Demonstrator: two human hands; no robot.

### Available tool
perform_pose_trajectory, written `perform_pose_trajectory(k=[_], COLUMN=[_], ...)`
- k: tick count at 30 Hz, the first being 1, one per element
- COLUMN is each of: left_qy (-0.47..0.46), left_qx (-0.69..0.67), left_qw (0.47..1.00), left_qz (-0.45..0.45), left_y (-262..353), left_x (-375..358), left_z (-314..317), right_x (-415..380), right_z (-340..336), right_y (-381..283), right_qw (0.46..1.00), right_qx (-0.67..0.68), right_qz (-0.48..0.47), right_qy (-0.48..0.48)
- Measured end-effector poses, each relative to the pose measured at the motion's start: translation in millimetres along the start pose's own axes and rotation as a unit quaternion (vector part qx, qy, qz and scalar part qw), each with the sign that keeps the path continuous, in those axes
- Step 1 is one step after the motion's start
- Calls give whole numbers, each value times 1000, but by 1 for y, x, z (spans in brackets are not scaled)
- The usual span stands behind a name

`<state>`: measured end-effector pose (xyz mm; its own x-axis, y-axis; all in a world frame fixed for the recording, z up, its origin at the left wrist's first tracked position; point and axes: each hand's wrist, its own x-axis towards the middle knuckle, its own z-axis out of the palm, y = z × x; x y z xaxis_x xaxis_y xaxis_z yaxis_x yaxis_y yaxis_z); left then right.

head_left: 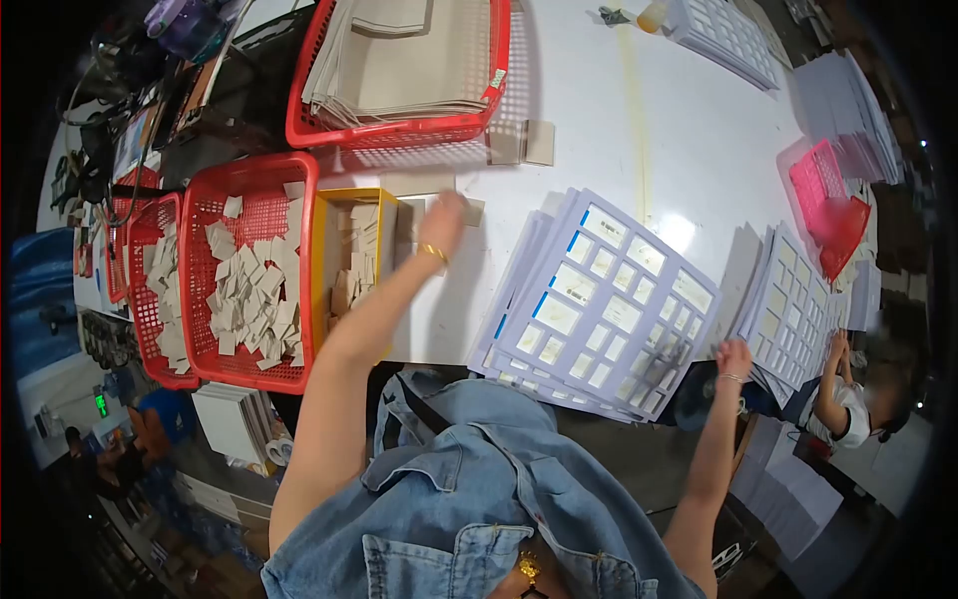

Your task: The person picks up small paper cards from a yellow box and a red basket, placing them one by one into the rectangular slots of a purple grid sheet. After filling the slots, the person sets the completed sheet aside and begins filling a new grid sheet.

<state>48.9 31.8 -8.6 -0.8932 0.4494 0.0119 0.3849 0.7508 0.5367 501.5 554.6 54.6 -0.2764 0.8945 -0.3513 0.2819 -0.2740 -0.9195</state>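
My left hand [446, 222] is over the white table [589, 130], beside small beige card pieces [474, 212] and right of a yellow box [387, 240] of beige pieces. Its fingers are blurred, and anything in them is hidden. A stack of white sheets with rectangular cutouts [589, 344] lies in front of my body, blue strips along its upper left edge. My right hand [733, 357] is between this stack and a second cutout stack [783, 309]; its fingers look bent, but their grip cannot be made out.
Red baskets [311, 200] with beige pieces stand at the left. A larger red basket [499, 60] holds beige boards at the top. More cutout sheets [714, 40] lie at the upper right, near a pink basket [816, 180]. Another person [848, 409] is at the far right.
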Motion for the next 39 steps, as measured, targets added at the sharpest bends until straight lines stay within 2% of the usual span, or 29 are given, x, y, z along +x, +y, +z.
perform_pose_trajectory(k=[1, 3, 5, 6, 9, 12, 15, 17, 19, 20, 21, 23, 25, 26, 28, 29, 32, 35, 39], left_qy=[-25, 19, -76, -124, -159, -141, -84, -35, -17, -59, -56, -63, -104, -124, -90, -71, -145, -185, -224], left_qx=[96, 297, 323, 336, 334, 312, 230, 112, -8, -58, -102, -108, -120, -127, -111, -102, -11, 47, 52], left_qw=[993, 952, 943, 934, 928, 940, 968, 978, 947, 930, 914, 900, 907, 910, 923, 929, 939, 942, 945], left_qz=[-68, 68, 29, 11, 32, 2, 59, 171, 320, 358, 389, 419, 391, 375, 358, 347, 311, 276, 234], left_y=[5, -49, -44, -41, -45, -42, -9, 17, 61, 79, 105, 158, 185, 195, 208, 210, 170, 136, 129], left_x=[24, 65, 79, 85, 93, 93, 78, 59, 32, 16, -4, -35, -45, -48, -50, -51, -72, -99, -122], left_z=[-20, -3, -22, -29, -33, -36, -64, -67, -57, -42, -32, -23, -12, -8, -12, -13, 12, 20, 10], right_x=[-41, -83, -114, -129, -160, -173, -190, -199, -210, -213, -221, -219, -206, -194, -162, -136, -54, -5, 36], right_z=[47, 92, 112, 121, 133, 135, 157, 182, 217, 235, 252, 265, 261, 252, 220, 197, 122, 86, 76], right_y=[-17, -22, -24, -30, -38, -24, -16, 1, 8, 7, -11, -29, -20, -16, -31, -30, -10, -3, 14], right_qw=[999, 990, 972, 964, 950, 955, 954, 950, 944, 940, 944, 949, 953, 967, 993, 998, 996, 994, 989], right_qx=[-33, -118, -114, -130, -165, -145, -137, -100, -81, -100, -71, -40, -40, -30, -34, -18, -4, -66, -140], right_qz=[5, -11, -52, -58, -65, -61, -41, -31, -45, -64, -37, -12, -9, -31, 18, -9, -59, -46, -50], right_qy=[-3, -77, -199, -223, -256, -251, -263, -295, -316, -321, -319, -313, -301, -250, -115, -64, 65, 76, 18])
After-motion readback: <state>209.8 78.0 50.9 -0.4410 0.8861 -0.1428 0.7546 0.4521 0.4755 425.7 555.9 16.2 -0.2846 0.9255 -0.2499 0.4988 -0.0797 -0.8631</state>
